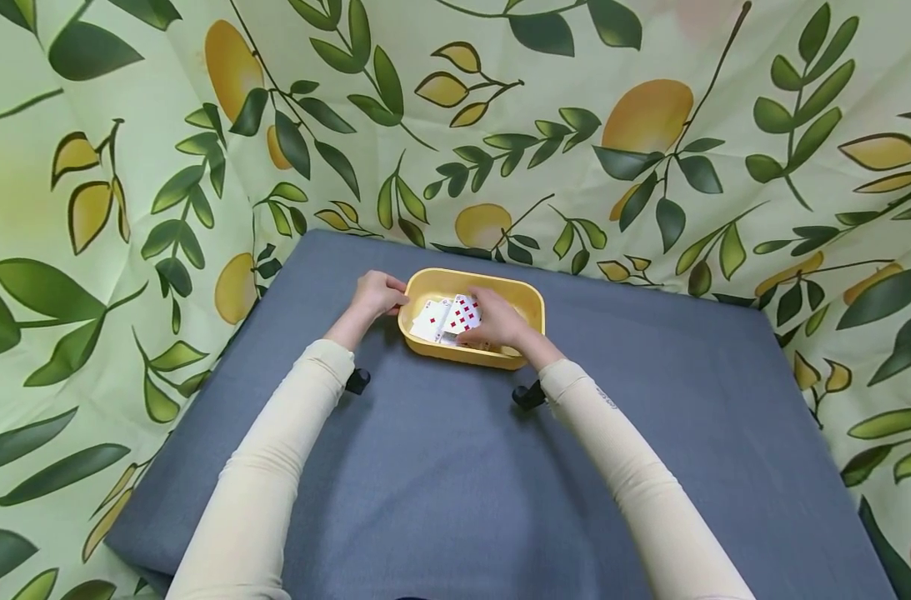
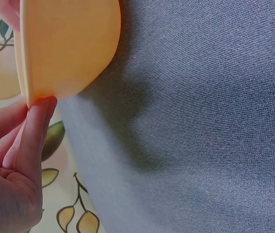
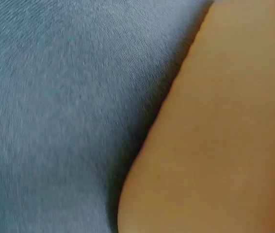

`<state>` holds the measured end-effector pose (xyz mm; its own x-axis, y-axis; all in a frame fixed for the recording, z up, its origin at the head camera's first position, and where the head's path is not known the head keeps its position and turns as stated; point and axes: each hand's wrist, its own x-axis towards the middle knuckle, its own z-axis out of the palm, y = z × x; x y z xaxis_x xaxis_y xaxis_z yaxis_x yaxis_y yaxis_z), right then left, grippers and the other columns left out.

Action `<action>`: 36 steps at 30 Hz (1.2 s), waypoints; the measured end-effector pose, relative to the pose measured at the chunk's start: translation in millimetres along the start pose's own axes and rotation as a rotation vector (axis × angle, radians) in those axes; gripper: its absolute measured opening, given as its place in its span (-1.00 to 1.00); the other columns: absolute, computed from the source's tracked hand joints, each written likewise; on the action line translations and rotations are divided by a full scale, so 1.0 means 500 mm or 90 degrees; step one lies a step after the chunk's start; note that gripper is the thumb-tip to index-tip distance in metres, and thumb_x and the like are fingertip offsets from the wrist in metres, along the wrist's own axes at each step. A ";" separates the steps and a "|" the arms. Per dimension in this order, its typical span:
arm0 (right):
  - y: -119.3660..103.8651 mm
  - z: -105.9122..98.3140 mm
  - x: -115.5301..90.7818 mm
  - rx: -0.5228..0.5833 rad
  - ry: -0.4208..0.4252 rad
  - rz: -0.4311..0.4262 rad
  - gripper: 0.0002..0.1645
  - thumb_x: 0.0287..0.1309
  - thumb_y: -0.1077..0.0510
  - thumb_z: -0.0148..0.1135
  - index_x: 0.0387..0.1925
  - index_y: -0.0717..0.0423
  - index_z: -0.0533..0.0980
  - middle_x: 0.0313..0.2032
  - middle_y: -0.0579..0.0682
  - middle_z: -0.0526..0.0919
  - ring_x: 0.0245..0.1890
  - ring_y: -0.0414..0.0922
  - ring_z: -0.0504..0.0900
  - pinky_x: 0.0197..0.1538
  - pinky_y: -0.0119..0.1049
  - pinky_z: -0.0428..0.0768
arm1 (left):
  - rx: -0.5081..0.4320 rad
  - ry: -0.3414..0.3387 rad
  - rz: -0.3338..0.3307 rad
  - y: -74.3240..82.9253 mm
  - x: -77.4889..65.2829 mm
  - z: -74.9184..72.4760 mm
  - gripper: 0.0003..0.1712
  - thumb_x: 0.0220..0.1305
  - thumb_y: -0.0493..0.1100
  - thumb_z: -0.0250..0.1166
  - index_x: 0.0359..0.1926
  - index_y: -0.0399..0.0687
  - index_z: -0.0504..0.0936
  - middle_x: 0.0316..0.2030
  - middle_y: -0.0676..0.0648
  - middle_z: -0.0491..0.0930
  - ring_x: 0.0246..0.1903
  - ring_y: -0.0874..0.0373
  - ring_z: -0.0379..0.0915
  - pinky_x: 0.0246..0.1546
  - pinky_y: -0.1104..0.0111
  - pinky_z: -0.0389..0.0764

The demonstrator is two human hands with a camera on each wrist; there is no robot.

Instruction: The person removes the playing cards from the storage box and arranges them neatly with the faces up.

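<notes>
A yellow oblong tub (image 1: 530, 308) stands near the far edge of the table, with several playing cards (image 1: 428, 322) face up inside it. My left hand (image 1: 380, 293) pinches the rim at the tub's left end; the left wrist view shows thumb and fingers (image 2: 38, 119) on either side of the wall. My right hand (image 1: 496, 321) reaches into the tub over the front wall and holds a diamonds card (image 1: 463, 315) between fingers and thumb. In the right wrist view the tub's outer wall (image 3: 210, 126) hides nearly all of that hand.
The table (image 1: 440, 475) has a blue-grey cloth cover. Fabric printed with leaves and fruit (image 1: 515, 158) hangs behind it and at both sides. A black wrist-camera part (image 1: 357, 382) shows beside the left forearm, another black part (image 1: 528, 395) beside the right.
</notes>
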<state>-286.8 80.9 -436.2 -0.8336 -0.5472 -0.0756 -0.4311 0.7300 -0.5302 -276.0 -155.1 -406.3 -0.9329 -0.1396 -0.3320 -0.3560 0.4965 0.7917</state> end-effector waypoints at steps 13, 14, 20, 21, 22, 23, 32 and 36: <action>0.012 0.008 -0.008 0.013 -0.031 0.019 0.20 -0.06 -0.10 0.55 0.43 0.30 0.10 0.34 0.20 0.29 0.34 0.05 0.23 0.43 -0.10 0.18 | -0.001 -0.003 -0.002 -0.007 0.005 0.003 -0.67 0.20 -0.34 0.36 0.01 -0.30 0.66 0.01 -0.25 0.58 -0.31 0.11 0.58 -0.15 0.30 0.70; 0.012 0.009 -0.008 0.013 -0.030 0.020 0.19 -0.06 -0.10 0.54 0.43 0.30 0.10 0.34 0.20 0.29 0.34 0.05 0.24 0.43 -0.10 0.19 | -0.002 -0.003 -0.003 -0.007 0.006 0.004 -0.67 0.20 -0.34 0.36 0.01 -0.30 0.66 0.01 -0.25 0.58 -0.30 0.11 0.58 -0.14 0.29 0.69; 0.018 0.012 -0.012 0.014 -0.022 0.010 0.19 -0.04 -0.12 0.52 0.45 0.29 0.09 0.37 0.20 0.27 0.38 0.07 0.21 0.44 -0.08 0.16 | 0.000 0.000 -0.002 -0.007 0.009 0.003 -0.68 0.20 -0.34 0.37 0.00 -0.30 0.66 0.00 -0.25 0.59 -0.32 0.11 0.59 -0.15 0.28 0.70; 0.019 0.012 -0.012 0.013 -0.022 0.007 0.20 -0.03 -0.12 0.52 0.45 0.29 0.08 0.37 0.20 0.27 0.38 0.07 0.20 0.44 -0.07 0.16 | 0.001 0.001 -0.001 -0.007 0.008 0.002 -0.68 0.20 -0.34 0.37 0.00 -0.30 0.67 -0.01 -0.25 0.59 -0.33 0.11 0.59 -0.16 0.29 0.70; 0.021 0.013 -0.012 0.011 -0.023 0.004 0.20 -0.03 -0.13 0.52 0.45 0.29 0.08 0.37 0.20 0.27 0.38 0.07 0.21 0.44 -0.08 0.16 | 0.001 0.002 -0.001 -0.006 0.008 0.003 -0.68 0.20 -0.33 0.37 0.00 -0.30 0.67 -0.01 -0.25 0.59 -0.33 0.12 0.59 -0.17 0.30 0.70; 0.023 0.013 -0.013 0.008 -0.023 0.002 0.20 -0.02 -0.13 0.51 0.45 0.29 0.07 0.38 0.20 0.27 0.38 0.07 0.21 0.44 -0.08 0.17 | 0.000 0.002 0.000 -0.005 0.008 0.003 -0.68 0.20 -0.33 0.37 0.00 -0.30 0.67 -0.02 -0.25 0.59 -0.33 0.12 0.59 -0.18 0.31 0.70; 0.031 0.005 -0.015 -0.001 -0.012 0.008 0.23 -0.06 -0.21 0.51 0.47 0.20 0.07 0.40 0.14 0.25 0.39 0.03 0.20 0.44 -0.09 0.17 | -0.007 -0.001 0.002 -0.004 0.003 0.005 -0.66 0.21 -0.33 0.37 0.02 -0.30 0.66 0.00 -0.26 0.59 -0.29 0.11 0.60 -0.26 0.39 0.70; 0.028 -0.012 -0.024 0.018 0.007 -0.002 0.21 -0.09 -0.18 0.53 0.46 0.19 0.12 0.38 0.12 0.30 0.38 0.04 0.22 0.43 -0.06 0.19 | -0.009 0.000 0.000 -0.005 0.002 0.001 -0.67 0.21 -0.34 0.37 0.02 -0.29 0.66 0.00 -0.25 0.59 -0.30 0.12 0.60 -0.32 0.44 0.69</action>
<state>-285.1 100.0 -437.6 -0.8364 -0.5443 -0.0644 -0.4235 0.7164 -0.5545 -275.9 -155.9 -409.0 -0.9328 -0.1404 -0.3320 -0.3571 0.4848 0.7984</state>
